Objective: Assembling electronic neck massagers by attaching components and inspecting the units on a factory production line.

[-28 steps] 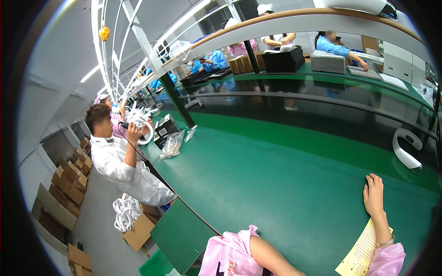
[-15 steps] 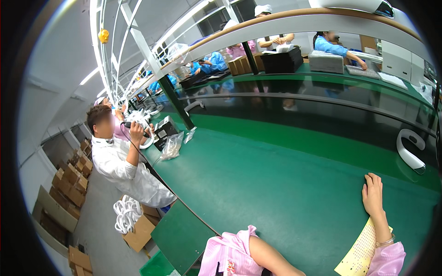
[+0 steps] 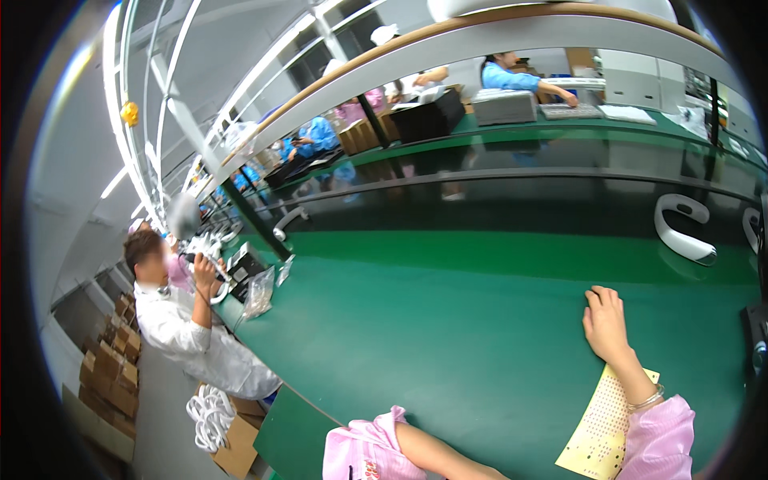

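Note:
My right hand rests palm down on the green tabletop, fingers lying loosely forward with nothing visible in them. Under that forearm lies a yellow sheet covered with small printed dots. Beyond the hand, apart from it, a white C-shaped device sits on the dark conveyor strip. My left forearm, in a pink sleeve, crosses the lower edge toward the right. The left hand itself is out of the picture.
A second white curved device shows at the right rim, above a dark object. At left, a person in white holds a dark handheld tool near a clear bag. White rings fill a carton. A shelf spans overhead.
The view has swung to the right, so the scene shifts left and a second white device appears at the right rim. My right hand stays on the tabletop, its fingers slightly more bent.

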Motion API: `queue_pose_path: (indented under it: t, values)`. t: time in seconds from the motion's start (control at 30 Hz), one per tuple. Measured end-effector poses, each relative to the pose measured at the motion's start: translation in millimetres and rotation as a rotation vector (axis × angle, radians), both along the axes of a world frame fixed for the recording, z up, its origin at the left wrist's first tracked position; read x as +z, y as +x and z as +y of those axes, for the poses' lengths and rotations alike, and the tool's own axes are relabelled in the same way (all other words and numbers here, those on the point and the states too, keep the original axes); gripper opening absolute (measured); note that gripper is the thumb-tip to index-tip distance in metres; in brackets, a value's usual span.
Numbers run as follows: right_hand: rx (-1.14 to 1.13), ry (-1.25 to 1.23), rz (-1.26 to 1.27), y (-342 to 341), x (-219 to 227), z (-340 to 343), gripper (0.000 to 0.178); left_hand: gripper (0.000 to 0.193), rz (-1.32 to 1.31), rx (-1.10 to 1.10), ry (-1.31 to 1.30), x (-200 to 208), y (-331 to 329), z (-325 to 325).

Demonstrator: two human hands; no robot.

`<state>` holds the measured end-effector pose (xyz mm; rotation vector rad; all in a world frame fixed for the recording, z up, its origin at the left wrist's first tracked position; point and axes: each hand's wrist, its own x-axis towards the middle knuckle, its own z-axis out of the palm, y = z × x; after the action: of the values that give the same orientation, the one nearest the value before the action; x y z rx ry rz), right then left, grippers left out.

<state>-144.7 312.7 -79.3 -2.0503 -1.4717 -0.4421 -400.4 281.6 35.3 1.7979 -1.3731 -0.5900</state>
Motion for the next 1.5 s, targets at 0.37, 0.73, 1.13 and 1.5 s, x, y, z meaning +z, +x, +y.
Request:
queue_pose_path:
  t: [0.37,0.73,1.13,1.5]
  values:
    - [-0.050,-0.016,0.028,0,4,2,0.033,0.039,0.279,0.144,-0.504,-46,20,-14]
    - [-0.033,0.001,0.025,1,2,-2,0.031,0.028,0.102,0.090,-0.421,-44,6,-14]
    - [-0.014,0.034,0.005,7,-8,-4,0.027,0.021,-0.096,0.176,-0.347,-15,-20,-31]
    - [0.027,0.053,0.063,9,-10,-5,0.027,0.028,-0.014,0.239,-0.480,-13,-34,-59]
